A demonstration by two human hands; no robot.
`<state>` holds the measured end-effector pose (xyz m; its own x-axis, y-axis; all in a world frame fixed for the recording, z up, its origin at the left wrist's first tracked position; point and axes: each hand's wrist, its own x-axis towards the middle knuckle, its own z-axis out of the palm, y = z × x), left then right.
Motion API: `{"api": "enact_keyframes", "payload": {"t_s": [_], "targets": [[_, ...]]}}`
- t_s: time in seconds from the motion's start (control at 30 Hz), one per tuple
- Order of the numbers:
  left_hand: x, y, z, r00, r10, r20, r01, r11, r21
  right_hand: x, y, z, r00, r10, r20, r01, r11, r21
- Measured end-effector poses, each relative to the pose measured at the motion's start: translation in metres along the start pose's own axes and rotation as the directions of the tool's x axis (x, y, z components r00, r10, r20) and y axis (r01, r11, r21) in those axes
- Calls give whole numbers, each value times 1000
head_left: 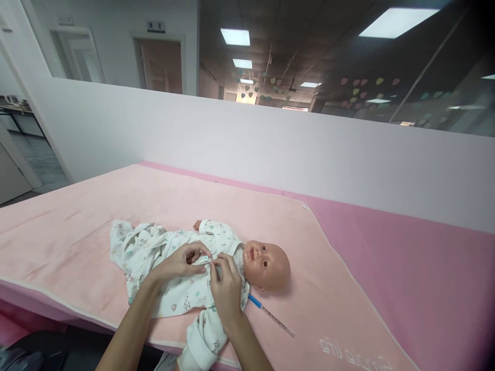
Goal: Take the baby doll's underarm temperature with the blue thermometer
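Chest pinch, partly hidden

Pink blanket (96, 206) cut off at 9 o'clock. Doll (268, 265) centre, head toward 3. Garment (185, 299) sleeve exits at 6. Left hand (181, 262) pinches garment front; right hand (227, 288) curled close, hold unclear. Lettering (331, 349) at 5, upside-down, unreadable.

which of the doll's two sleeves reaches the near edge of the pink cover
The near sleeve, the one beside the right forearm. The far sleeve lies on the pink cover away from that edge, a small toy hand showing at its end.
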<state>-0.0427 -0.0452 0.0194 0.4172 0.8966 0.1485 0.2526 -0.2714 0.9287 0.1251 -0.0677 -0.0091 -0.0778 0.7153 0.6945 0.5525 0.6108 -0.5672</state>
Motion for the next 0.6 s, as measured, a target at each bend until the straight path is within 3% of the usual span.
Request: {"api": "enact_keyframes", "payload": {"t_s": [0.13, 0.6], "targets": [[2, 1, 1, 999, -46, -1, 46, 997, 67, -1, 0, -1, 1000, 5, 3, -5, 1000, 31], [2, -2, 2, 996, -91, 2, 90, 996, 16, -3, -1, 0, 999, 23, -26, -24, 999, -32]]}}
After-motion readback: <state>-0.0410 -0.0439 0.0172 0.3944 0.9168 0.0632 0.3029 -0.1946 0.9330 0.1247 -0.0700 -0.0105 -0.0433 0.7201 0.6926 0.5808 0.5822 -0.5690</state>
